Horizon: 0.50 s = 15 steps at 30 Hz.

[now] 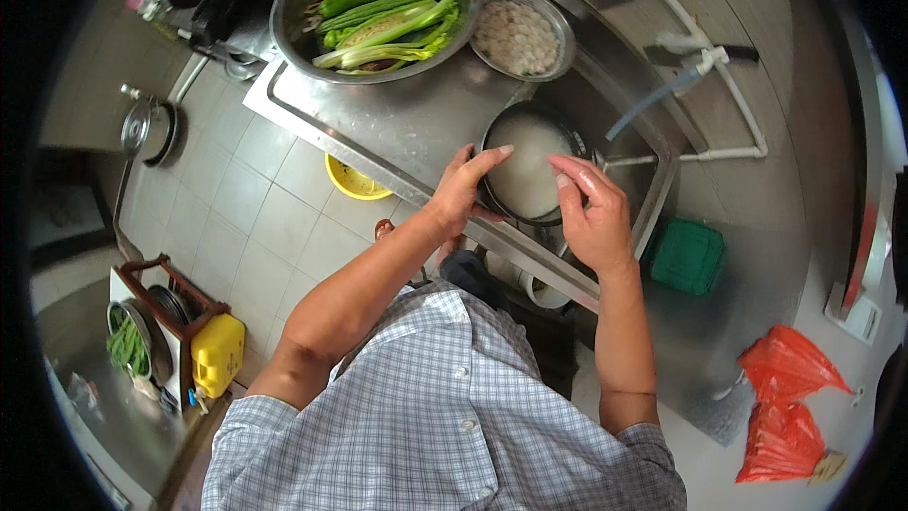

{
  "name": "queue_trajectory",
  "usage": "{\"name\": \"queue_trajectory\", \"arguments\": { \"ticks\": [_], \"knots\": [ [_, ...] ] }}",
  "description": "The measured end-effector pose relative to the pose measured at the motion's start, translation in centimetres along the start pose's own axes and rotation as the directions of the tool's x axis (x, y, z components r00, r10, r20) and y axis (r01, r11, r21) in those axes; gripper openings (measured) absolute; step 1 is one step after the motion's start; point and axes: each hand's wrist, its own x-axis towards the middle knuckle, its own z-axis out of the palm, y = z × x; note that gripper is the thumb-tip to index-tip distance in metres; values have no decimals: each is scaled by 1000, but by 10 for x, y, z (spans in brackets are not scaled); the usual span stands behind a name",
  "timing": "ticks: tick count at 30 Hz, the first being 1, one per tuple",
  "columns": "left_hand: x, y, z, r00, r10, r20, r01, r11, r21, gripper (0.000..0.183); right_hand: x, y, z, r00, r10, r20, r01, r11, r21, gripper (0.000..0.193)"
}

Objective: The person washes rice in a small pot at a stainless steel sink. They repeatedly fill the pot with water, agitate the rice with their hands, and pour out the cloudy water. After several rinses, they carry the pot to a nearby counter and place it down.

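A dark round pot (521, 168) full of cloudy whitish liquid sits at the sink end of the steel counter. My left hand (461, 187) grips its left rim, with the thumb over the edge and the other fingers on the outside. Over the pot's right side is my right hand (596, 208), its fingers bent and slightly apart from the thumb; I see nothing held in it. Whether rice or anything else lies under the liquid cannot be made out.
Behind the pot stand a steel basin (284, 33) of green vegetables and a steel bowl (518, 33) of pale pieces in liquid. A blue hose (653, 102) hangs from white pipes. On the floor is a yellow basin (355, 180); a green basket (689, 256) sits to the right.
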Motion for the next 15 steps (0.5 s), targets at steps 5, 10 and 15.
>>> {"name": "queue_trajectory", "arguments": {
  "ticks": [5, 10, 15],
  "knots": [
    [-13, -8, 4, 993, 70, -97, -71, 997, -4, 131, 7, 23, -1, 963, -262, -61, 244, 947, -207, 27],
    [-27, -18, 2, 982, 129, -140, -133, 991, -20, 129, 8, 66, -6, 935, 351, -51, -332, 916, 226, 47],
    [-36, -41, -2, 962, 171, -215, -207, 966, -156, 127, 8, 92, 1, 696, 527, 487, -672, 717, 184, 37]
  ]
}}
